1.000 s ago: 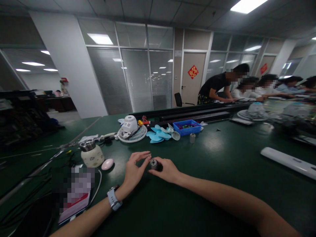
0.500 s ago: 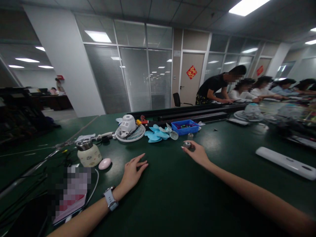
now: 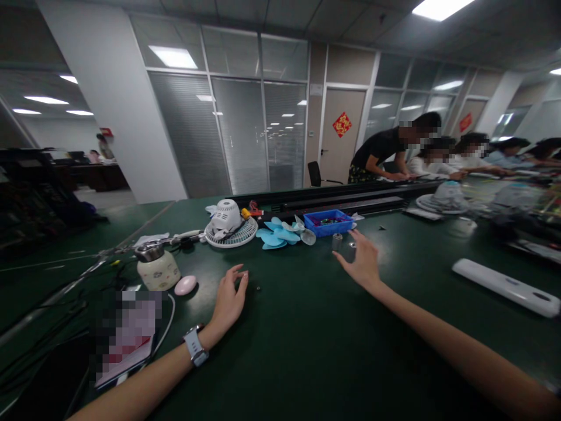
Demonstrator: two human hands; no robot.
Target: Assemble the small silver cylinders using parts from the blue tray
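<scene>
My right hand (image 3: 364,261) is open above the table, thumb and fingers spread apart with nothing between them. Just left of its fingers stands a small grey metal cylinder (image 3: 337,241). A small shiny piece (image 3: 352,245) lies beside the fingers, too small to name. My left hand (image 3: 229,296), with a watch (image 3: 195,346) on its wrist, hovers low over the table with loosely curved fingers, open and holding nothing. To its right lies a tiny metal piece (image 3: 258,288), perhaps a nut. Left of it are a pink oval object (image 3: 186,285) and a cream jar with a metal lid (image 3: 158,270).
Behind my hands are a white fan housing (image 3: 227,217) with its grille, blue fan blades (image 3: 275,235) and a blue bin (image 3: 331,224) of small parts. A long white casing (image 3: 504,286) lies at right. Cables and a blurred-out item crowd the left. Several people work farther right.
My right hand has let go of the small round metal part and drawn slightly right; the cylinder there now looks taller. My left hand has shifted left, and a tiny metal piece shows beside it.
</scene>
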